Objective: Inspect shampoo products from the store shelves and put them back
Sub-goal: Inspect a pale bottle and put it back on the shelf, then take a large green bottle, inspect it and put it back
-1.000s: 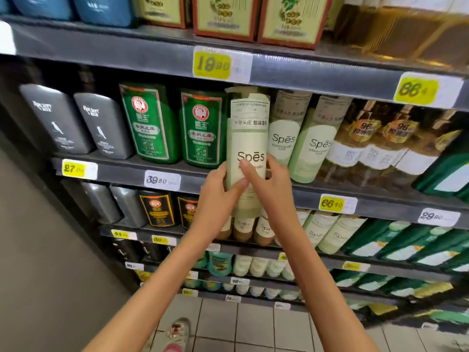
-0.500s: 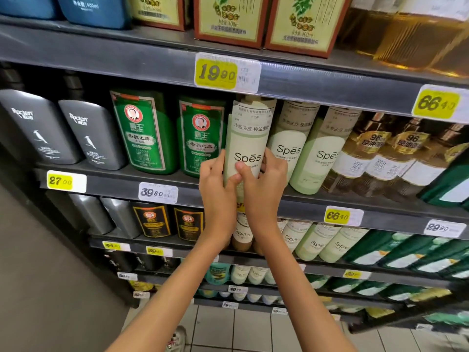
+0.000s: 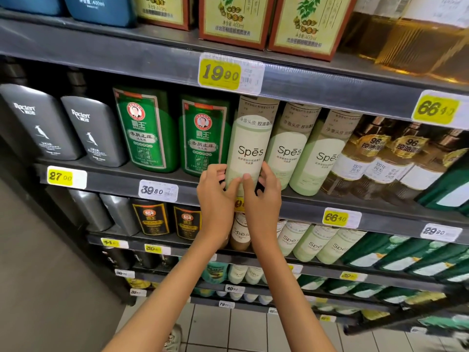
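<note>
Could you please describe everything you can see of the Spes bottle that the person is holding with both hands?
The Spes bottle is tall, round and pale green, seemingly plastic, with a beige printed band on top and dark lettering. It stands nearly upright at the left end of a row of like bottles on the shelf, beside a green bottle. The left hand and right hand grip its lower part from either side, thumbs on the front, hiding its base.
</note>
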Tool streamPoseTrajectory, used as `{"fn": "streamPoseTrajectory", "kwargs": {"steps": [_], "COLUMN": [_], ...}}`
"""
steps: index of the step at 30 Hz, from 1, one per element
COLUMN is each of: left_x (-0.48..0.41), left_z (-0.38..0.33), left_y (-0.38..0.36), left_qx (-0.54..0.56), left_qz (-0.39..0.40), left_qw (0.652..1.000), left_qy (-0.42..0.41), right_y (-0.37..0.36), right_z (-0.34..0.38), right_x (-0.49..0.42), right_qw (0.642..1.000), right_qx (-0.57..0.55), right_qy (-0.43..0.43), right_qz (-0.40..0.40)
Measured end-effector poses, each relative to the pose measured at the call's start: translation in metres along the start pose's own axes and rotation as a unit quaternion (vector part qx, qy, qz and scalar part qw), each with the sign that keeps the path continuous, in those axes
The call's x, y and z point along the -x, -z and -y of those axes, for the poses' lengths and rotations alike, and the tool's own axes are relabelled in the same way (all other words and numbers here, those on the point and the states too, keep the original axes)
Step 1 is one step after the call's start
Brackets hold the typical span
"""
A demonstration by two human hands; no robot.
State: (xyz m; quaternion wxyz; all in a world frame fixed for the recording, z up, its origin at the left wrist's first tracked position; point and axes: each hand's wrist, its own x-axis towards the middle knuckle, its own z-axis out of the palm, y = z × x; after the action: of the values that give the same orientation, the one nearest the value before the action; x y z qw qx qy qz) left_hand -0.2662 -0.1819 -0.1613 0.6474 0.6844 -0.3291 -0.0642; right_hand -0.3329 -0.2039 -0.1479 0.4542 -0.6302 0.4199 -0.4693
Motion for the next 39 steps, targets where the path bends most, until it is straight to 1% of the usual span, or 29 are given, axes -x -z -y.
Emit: {"fn": "streamPoseTrajectory", "kwargs": {"steps": [5,8,12,17,21,25,27,29,31,33,34,36,39], "left_x": [-0.004,-0.005,-0.002,0.004,0.001,-0.006,-0.010,-0.010,-0.009,-0.011,-0.012,-0.015,-0.022], "left_z": [0.001,0.000,0.007,0.010,0.006,0.005,0.006,0.007,0.007,0.005,0.004,0.003,0.003], "left_y": [-0.003,-0.007,-0.006,-0.004,-0.005,-0.002,0.004,0.016,0.035,0.057,0.068,0.087,0.109], "left_qx": [0.002,-0.022,-0.032,-0.022,-0.046,-0.047,-0.050,-0.048,-0.037,-0.040,-0.048,-0.058,-0.061], "left_qz": [0.016,0.003,-0.001,0.044,0.047,0.080,0.094,0.088,0.067,0.049,0.041,0.026,0.033], "left_qw": [1.000,1.000,0.999,0.999,0.998,0.995,0.993,0.993,0.995,0.996,0.996,0.997,0.996], "left_qy": [0.003,-0.020,-0.009,0.003,0.002,0.034,0.048,0.057,0.063,0.063,0.059,0.050,0.059], "right_y": [0.003,0.006,0.012,0.015,0.012,0.012,0.012,0.010,0.001,-0.012,-0.019,-0.030,-0.037], "right_z": [-0.005,-0.006,-0.010,-0.014,-0.011,-0.012,-0.015,-0.012,0.000,0.019,0.030,0.049,0.069], "right_x": [0.002,-0.002,-0.005,-0.009,-0.012,-0.015,-0.013,-0.003,0.006,0.007,0.006,-0.002,-0.015], "right_qw": [0.999,0.998,0.997,0.994,0.993,0.993,0.994,0.995,0.992,0.978,0.972,0.963,0.952], "right_qx": [0.012,0.013,0.008,0.036,0.055,0.053,0.058,0.075,0.075,0.076,0.076,0.086,0.116], "right_qy": [-0.001,-0.005,-0.027,-0.039,-0.041,-0.041,-0.034,0.012,0.096,0.183,0.211,0.246,0.282], "right_qz": [0.036,0.055,0.066,0.096,0.098,0.098,0.084,0.058,0.044,0.057,0.068,0.076,0.030]}}
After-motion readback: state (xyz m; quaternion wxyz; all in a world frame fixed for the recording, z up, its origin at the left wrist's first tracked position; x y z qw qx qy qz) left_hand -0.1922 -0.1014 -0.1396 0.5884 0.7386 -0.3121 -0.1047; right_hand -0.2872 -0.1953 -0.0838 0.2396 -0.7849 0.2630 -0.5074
